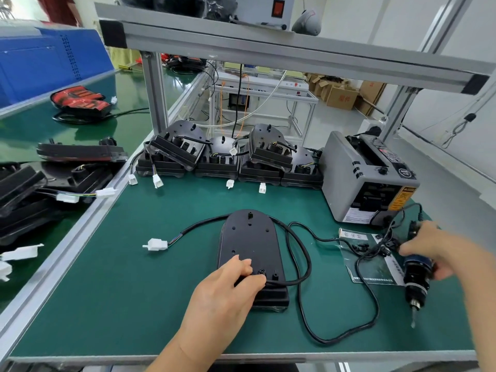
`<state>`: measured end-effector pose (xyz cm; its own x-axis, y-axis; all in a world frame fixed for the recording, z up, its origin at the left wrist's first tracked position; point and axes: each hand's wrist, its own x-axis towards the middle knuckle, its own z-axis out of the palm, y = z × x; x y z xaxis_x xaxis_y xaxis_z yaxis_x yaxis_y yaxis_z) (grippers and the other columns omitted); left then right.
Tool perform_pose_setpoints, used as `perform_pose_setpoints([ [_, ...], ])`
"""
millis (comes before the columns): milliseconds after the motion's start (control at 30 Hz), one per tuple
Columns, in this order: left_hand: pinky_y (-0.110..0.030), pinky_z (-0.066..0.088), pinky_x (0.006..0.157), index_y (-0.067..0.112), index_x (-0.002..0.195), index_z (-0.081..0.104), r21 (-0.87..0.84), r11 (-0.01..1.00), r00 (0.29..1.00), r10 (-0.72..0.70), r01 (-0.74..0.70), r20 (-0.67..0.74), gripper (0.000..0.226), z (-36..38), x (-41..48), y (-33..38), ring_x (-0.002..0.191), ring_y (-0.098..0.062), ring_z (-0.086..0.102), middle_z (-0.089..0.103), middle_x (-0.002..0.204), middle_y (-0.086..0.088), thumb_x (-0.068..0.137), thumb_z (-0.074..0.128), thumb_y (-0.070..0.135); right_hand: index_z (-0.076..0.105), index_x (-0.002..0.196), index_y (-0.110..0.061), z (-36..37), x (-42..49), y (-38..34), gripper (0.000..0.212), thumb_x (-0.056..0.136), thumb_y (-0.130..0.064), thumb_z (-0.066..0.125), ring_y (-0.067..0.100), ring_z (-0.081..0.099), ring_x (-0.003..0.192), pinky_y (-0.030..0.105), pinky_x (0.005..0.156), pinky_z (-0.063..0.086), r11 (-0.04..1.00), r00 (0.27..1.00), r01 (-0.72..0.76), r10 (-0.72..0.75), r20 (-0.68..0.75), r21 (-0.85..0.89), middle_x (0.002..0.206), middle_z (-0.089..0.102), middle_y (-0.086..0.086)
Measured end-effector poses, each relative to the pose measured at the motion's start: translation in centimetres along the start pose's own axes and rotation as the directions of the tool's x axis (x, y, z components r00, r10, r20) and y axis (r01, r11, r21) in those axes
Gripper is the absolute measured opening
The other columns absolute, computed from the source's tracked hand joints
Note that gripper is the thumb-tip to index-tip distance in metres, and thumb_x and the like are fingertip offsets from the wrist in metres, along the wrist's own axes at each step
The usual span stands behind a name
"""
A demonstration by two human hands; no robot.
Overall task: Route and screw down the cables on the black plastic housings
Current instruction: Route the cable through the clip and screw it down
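A black plastic housing [249, 237] lies flat in the middle of the green mat. Its black cable [298, 253] loops round the right side, and a second stretch runs left to a white connector [155, 244]. My left hand [228, 288] rests on the housing's near end, fingers curled over the spot where the cable enters. My right hand [434, 251] grips an electric screwdriver [416, 277], bit pointing down toward me, over a clear bag of small black screws [361, 247] at the right.
Several finished housings [222, 154] with white plugs stand in a row at the back. A grey tape dispenser [367, 178] sits at the back right. More housings [53, 170] lie on the left bench. The screwdriver's cord [349, 331] trails over the mat near the front edge.
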<state>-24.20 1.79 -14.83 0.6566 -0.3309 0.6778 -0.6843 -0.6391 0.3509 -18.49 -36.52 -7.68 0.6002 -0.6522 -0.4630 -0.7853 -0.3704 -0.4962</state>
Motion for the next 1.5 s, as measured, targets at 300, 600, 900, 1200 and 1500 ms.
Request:
perform_pose_setpoints([
  [300,-0.041,0.059,0.074,0.008,0.077,0.074,0.046,0.999,1.000,0.021,-0.020,-0.017,0.030,0.6,-0.1,-0.2,0.088,-0.019,0.072,0.063,0.076,-0.009,0.057,0.084,-0.012,0.056,0.094,-0.018,-3.3,-5.5,-1.0,0.014,0.085,-0.011,0.064,0.018,0.065,0.049,0.028,0.042,0.052,0.780,0.907,0.414,-0.396,-0.143,0.470,0.065,0.069,0.003],
  [600,-0.040,0.059,0.074,0.009,0.077,0.074,0.062,0.998,1.000,0.007,-0.006,-0.013,0.035,0.7,-0.3,-0.3,0.089,-0.019,0.072,0.064,0.078,-0.008,0.053,0.084,-0.014,0.053,0.101,-0.013,5.5,-12.0,-6.6,0.019,0.086,-0.018,0.062,0.020,0.071,0.069,0.036,0.065,0.059,0.100,0.864,0.189,-0.490,-0.117,0.977,0.097,0.059,0.009],
  [900,-0.042,0.059,0.075,0.010,0.079,0.073,0.028,1.000,1.000,-0.008,0.009,-0.020,0.034,0.8,-0.3,-0.1,0.092,-0.019,0.071,0.054,0.086,-0.001,0.057,0.083,-0.013,0.048,0.095,-0.015,11.1,-14.5,-10.0,0.025,0.082,-0.022,0.068,0.021,0.056,0.053,0.030,0.055,0.050,-0.028,0.754,0.246,-0.622,-0.209,0.969,0.066,0.058,0.004],
  [1200,-0.041,0.059,0.074,0.009,0.081,0.075,0.033,0.999,1.000,-0.007,0.007,-0.007,0.033,0.9,-0.4,-0.4,0.091,-0.019,0.071,0.064,0.079,-0.007,0.058,0.085,-0.012,0.051,0.090,-0.017,11.5,-15.7,-10.6,0.026,0.077,-0.028,0.071,0.022,0.057,0.047,0.030,0.053,0.049,0.027,0.697,0.366,-0.670,-0.255,0.930,0.076,0.056,-0.001],
  [1500,-0.042,0.058,0.079,0.009,0.080,0.074,0.035,0.999,0.999,-0.011,0.012,-0.041,0.022,1.0,-0.4,-0.3,0.090,-0.019,0.071,0.063,0.077,-0.007,0.067,0.082,-0.006,0.053,0.092,-0.019,11.2,-17.1,-11.1,0.014,0.084,-0.024,0.064,0.021,0.057,0.048,0.029,0.053,0.048,-0.011,0.582,0.454,-0.754,-0.306,0.891,0.096,0.069,0.007],
])
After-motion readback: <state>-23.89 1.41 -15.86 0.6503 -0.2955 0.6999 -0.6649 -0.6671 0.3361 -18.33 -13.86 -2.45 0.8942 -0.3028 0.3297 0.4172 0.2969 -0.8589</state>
